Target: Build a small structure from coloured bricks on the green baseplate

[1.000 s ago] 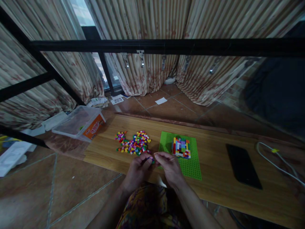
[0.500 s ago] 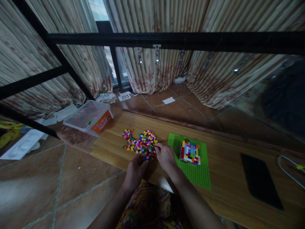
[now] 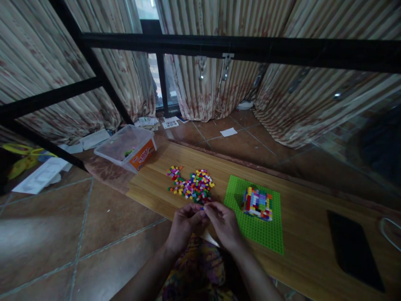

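Note:
My left hand and my right hand meet fingertip to fingertip just in front of a heap of small toy bricks. Both are closed in a pinch around a small blue toy brick, which the fingers largely cover. Whether a second brick is between them I cannot tell. To the right of my hands lies a green baseplate. On it stands a low, multicoloured brick structure, roughly rectangular.
A wooden table carries all this. At its left end sits a clear plastic box with an orange label and some green pieces inside. A dark flat slab lies at the right, near a white cable. Beyond hang striped curtains.
My right hand has drawn back from the heap's right edge to meet my left hand. The left hand has come slightly away from the heap. The whole view has shifted a little.

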Demonstrator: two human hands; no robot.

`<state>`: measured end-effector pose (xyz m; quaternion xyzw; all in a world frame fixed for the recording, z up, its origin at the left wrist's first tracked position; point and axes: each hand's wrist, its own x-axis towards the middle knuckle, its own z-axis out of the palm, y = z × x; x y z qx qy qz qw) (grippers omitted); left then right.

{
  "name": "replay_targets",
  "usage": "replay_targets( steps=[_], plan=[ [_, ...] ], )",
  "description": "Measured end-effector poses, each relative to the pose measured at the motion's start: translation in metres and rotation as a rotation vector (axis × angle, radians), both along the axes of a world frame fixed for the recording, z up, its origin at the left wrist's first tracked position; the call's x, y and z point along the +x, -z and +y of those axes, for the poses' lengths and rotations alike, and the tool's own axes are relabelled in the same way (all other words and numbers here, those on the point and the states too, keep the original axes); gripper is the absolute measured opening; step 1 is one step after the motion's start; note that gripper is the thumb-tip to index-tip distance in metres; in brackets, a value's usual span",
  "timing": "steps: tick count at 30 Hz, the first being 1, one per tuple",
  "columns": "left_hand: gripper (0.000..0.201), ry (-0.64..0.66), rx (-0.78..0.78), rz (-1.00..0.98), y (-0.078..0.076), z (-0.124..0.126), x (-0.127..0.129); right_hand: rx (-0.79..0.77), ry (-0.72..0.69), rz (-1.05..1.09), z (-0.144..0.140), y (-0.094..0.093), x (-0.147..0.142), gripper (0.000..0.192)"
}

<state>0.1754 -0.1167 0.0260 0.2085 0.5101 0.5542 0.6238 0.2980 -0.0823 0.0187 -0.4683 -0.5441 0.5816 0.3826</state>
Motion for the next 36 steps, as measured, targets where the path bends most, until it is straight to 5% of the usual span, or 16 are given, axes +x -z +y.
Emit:
replay_targets(
  steps=[5, 14, 18, 25, 36],
  plan=[
    [0.029, 0.045, -0.024, 0.043, -0.001, -0.006, -0.004, 0.026, 0.037, -0.052, -0.007, 0.002, 0.002, 0.029],
    [0.031, -0.006, -0.036, -0.053, 0.008, -0.004, -0.001, -0.273, 0.215, 0.200, -0.004, 0.007, -0.011, 0.038],
    [0.027, -0.082, -0.020, 0.078, 0.013, -0.002, -0.012, -0.070, 0.260, 0.050, 0.024, 0.007, -0.005, 0.036],
    [0.013, -0.037, 0.123, 0.797, 0.021, 0.001, -0.041, 0.405, 0.083, -0.629, 0.075, 0.022, 0.000, 0.020],
    [0.021, -0.019, 0.192, 1.146, 0.031, 0.016, -0.045, 0.541, -0.034, -0.684, 0.052, 0.018, -0.003, 0.019]
  ],
)
